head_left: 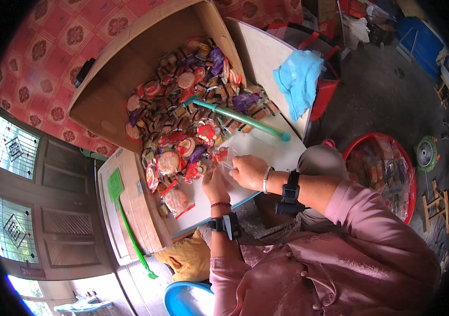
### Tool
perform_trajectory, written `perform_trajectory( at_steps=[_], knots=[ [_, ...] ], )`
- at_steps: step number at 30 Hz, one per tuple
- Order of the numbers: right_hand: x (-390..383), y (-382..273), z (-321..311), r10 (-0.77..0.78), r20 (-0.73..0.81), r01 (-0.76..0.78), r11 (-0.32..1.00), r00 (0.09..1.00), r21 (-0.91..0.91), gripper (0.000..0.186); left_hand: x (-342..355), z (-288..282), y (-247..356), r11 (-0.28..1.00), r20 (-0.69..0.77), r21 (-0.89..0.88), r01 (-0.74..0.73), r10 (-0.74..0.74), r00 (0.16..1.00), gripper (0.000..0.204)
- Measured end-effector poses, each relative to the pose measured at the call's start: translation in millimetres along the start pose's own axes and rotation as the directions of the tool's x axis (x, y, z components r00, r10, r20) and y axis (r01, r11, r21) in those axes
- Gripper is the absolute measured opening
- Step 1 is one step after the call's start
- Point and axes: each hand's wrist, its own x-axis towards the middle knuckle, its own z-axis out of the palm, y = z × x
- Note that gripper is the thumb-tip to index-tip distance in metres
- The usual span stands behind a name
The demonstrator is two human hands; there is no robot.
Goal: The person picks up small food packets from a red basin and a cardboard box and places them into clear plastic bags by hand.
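Just beyond the lap, at the near edge of a white tabletop (196, 196), the left hand (215, 185) and right hand (251, 171) meet over a piece of thin clear plastic (226, 164), each with its fingers drawn together and seemingly pinching it; what the plastic encloses is too small to tell. With both hands on it, this piece looks unfinished. To the left of the hands, a flat clear packet (177, 200) lies near the table's edge. Past them spreads a large heap of small wrapped packets (186, 150), a green tube (248, 121) lying across it, and the heap runs back into an open cardboard box (103, 89). Judging by its size, much is left to get through. Off to the right, on the floor, a red tub (413, 184) holds clear-wrapped bundles (385, 163), probably finished ones, though that cannot be confirmed. Beyond the tub stands a small green fan (425, 152).
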Motion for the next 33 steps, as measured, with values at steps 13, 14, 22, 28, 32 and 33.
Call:
perform_trajectory(
  at_steps=[13, 14, 22, 28, 32, 33],
  knots=[
    [-3.9, 2.8, 6.4, -0.088, -0.078, 0.087, 0.996, 0.993, -0.02, 0.023, -65.9, -45.3, 47.3, 0.972, -0.128, -0.062, -0.226, 0.216, 0.968, 0.012],
    [-3.9, 3.1, 6.9, -0.077, -0.061, 0.075, 0.997, 0.995, -0.032, 0.023, -68.6, -47.6, 50.3, 0.979, -0.09, -0.061, -0.195, 0.19, 0.978, 0.011],
    [-1.9, 3.5, 7.9, -0.024, -0.048, 0.022, 0.999, 0.999, -0.035, 0.022, -77.8, -49.6, 49.2, 0.984, 0.161, 0.135, -0.119, 0.096, 0.982, 0.011],
    [-3.9, 2.8, 8.4, -0.044, -0.066, 0.042, 0.999, 0.997, -0.029, 0.021, -76.1, -49.5, 48.5, 0.955, 0.19, 0.244, -0.168, 0.123, 0.974, 0.01],
    [-5.4, 1.0, 7.5, -0.057, 0.001, 0.057, 0.997, 0.998, -0.042, 0.024, -78.8, -42.2, 43.0, 0.925, 0.213, 0.335, -0.177, 0.109, 0.971, 0.009],
    [-5.8, 0.4, 7.1, -0.058, 0.006, 0.058, 0.997, 0.998, -0.041, 0.024, -78.9, -41.1, 41.4, 0.889, 0.213, 0.408, -0.209, 0.13, 0.968, 0.009]
  ],
)
